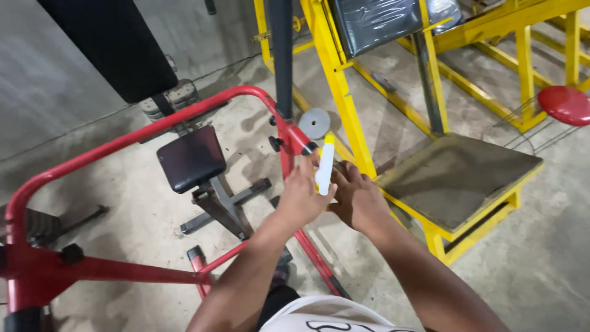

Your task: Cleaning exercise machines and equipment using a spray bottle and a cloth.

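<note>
one head-worn view; looks steeply down and forward, close over the hands; gym floor [541,258] beyond

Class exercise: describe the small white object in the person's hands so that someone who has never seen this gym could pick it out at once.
Start at the red tubular machine frame across the left of the view and follow its curved bar right to where it meets the yellow frame. There the left hand and right hand meet around a slim white tube-like piece. It is the only white thing among red, yellow and black equipment, with a yellow tip.

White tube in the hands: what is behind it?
Behind the white tube are the red frame, a grey disc and concrete floor. The left hand and right hand hide its lower end.
</note>
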